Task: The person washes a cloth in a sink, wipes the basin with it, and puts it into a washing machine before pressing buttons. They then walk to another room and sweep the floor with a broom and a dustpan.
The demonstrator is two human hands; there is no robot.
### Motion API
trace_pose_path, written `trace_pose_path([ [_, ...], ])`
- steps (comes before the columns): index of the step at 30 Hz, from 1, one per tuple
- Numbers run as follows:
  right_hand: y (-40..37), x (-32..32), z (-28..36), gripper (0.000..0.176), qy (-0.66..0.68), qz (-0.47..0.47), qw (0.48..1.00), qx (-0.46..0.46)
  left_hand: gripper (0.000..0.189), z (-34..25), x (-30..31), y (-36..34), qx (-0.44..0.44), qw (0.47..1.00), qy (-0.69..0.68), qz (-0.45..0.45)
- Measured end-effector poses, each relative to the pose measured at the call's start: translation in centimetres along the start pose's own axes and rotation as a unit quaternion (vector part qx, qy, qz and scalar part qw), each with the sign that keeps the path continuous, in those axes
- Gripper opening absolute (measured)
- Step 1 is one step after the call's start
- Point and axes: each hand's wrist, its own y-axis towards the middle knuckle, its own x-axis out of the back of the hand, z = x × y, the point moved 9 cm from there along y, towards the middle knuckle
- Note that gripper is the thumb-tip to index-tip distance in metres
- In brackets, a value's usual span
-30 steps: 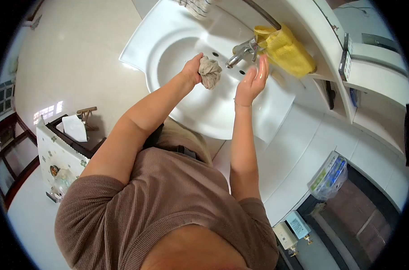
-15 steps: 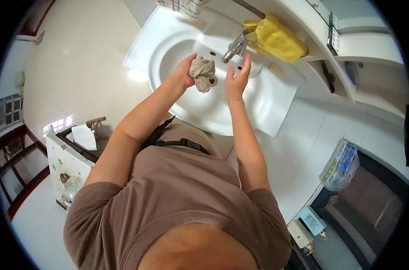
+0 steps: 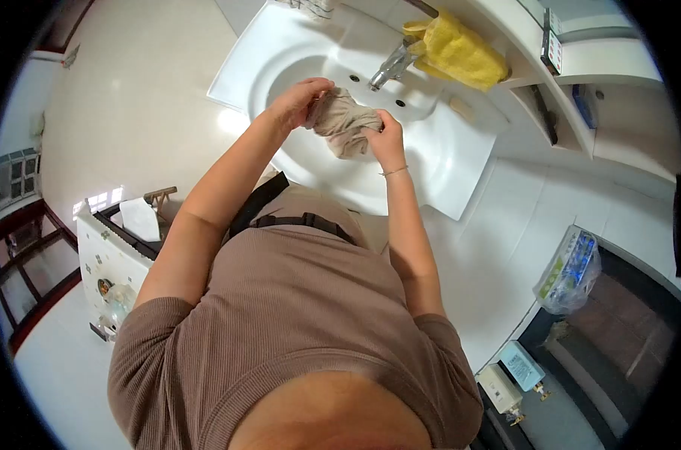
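Observation:
A crumpled greyish-beige cloth [image 3: 345, 126] hangs between my two hands over the white washbasin [image 3: 438, 176]. My left hand [image 3: 308, 100] is closed on the cloth's left side. At its right edge, my right hand [image 3: 386, 140] pinches the fabric between thumb and fingers. Just beyond the hands stands the chrome faucet [image 3: 391, 67], and neither hand touches it. The cloth covers part of the bowl, and the drain is hidden.
A yellow towel [image 3: 462, 54] hangs behind the faucet, and a bar of soap [image 3: 462, 108] lies at the basin's right rim. Shelves [image 3: 573, 112] rise at the right. Below them sit a plastic-wrapped pack [image 3: 571, 271] and two bottles [image 3: 511, 379].
My right hand has left the faucet and taken hold of the cloth's right side. The cloth, bunched in my left hand before, is now spread wider between both hands.

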Motion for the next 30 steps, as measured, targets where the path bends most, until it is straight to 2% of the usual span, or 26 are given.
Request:
trace_pose_path([
  [3,-0.1,0.3,1.1,0.033,0.024,0.004,1.0,-0.01,0.041,1.9,1.8,-0.2,0.019,0.999,0.008,-0.047],
  [4,-0.1,0.2,1.4,0.033,0.02,0.006,1.0,-0.009,0.054,2.8,1.9,-1.1,0.03,0.998,0.017,-0.056],
  [5,-0.2,-0.1,2.1,0.033,0.01,0.007,1.0,0.01,0.077,3.6,1.3,-2.0,0.071,0.995,0.036,-0.057],
  [7,-0.6,-0.6,3.1,0.032,-0.002,0.011,1.0,0.027,0.095,7.6,1.2,-2.2,0.208,0.973,-0.02,-0.097],
  [8,-0.9,-0.7,4.0,0.032,0.007,0.015,1.0,0.019,0.106,8.9,0.3,-2.5,0.247,0.965,-0.042,-0.075],
  [9,-1.1,-0.9,4.8,0.032,0.015,0.02,1.0,0.012,0.098,10.2,-0.3,-2.9,0.295,0.947,-0.093,-0.085],
  [11,-1.6,-1.4,6.4,0.032,0.011,0.035,0.999,0.036,0.08,9.6,-2.5,-2.4,0.245,0.953,-0.173,0.046],
  [12,-2.1,-1.6,7.4,0.032,0.011,0.046,0.997,0.059,0.08,9.9,-2.4,-2.2,0.245,0.952,-0.179,0.046],
  [14,-3.0,-2.0,9.5,0.032,0.033,0.056,0.995,0.076,0.052,9.2,-2.9,-0.7,0.211,0.93,-0.291,0.077],
  [15,-3.6,-2.2,10.6,0.031,0.059,0.065,0.992,0.093,0.052,10.5,-2.4,1.1,0.211,0.928,-0.298,0.077],
  [17,-4.2,-1.7,11.3,0.032,0.061,0.068,0.993,0.074,0.034,12.4,-2.4,5.1,0.16,0.943,-0.234,0.175],
  [18,-4.2,-1.2,11.3,0.032,0.067,0.065,0.994,0.059,0.024,11.5,-2.6,3.4,0.177,0.942,-0.263,0.112],
  [19,-4.0,-0.5,10.6,0.032,0.064,0.068,0.994,0.056,0.024,10.5,-3.4,2.2,0.177,0.94,-0.268,0.112],
  [21,-3.5,2.6,6.4,0.031,0.182,0.0,0.983,-0.022,0.021,10.1,-2.4,0.6,0.205,0.951,-0.232,-0.021],
  [22,-3.2,3.1,5.0,0.031,0.179,0.001,0.984,-0.023,0.021,9.4,-2.5,-0.7,0.212,0.945,-0.241,-0.055],
  [24,-2.7,5.1,-0.4,0.032,0.41,-0.122,0.9,-0.087,0.023,8.9,-3.4,-1.6,0.209,0.942,-0.261,-0.019],
  [25,-2.7,4.8,-3.5,0.032,0.408,-0.123,0.9,-0.087,0.026,8.5,-4.2,-1.9,0.205,0.939,-0.278,0.014],
  [27,-3.6,2.0,-11.3,0.038,0.538,-0.145,0.796,-0.237,0.029,8.2,-5.7,-2.4,0.187,0.938,-0.288,0.038],
  [28,-3.3,0.7,-11.0,0.038,0.536,-0.144,0.797,-0.238,0.03,7.6,-6.7,-3.4,0.188,0.936,-0.294,0.043],
  [30,-1.9,-4.4,-6.7,0.04,0.556,0.039,0.818,-0.144,0.031,7.5,-7.4,-3.9,0.19,0.933,-0.303,0.046],
])
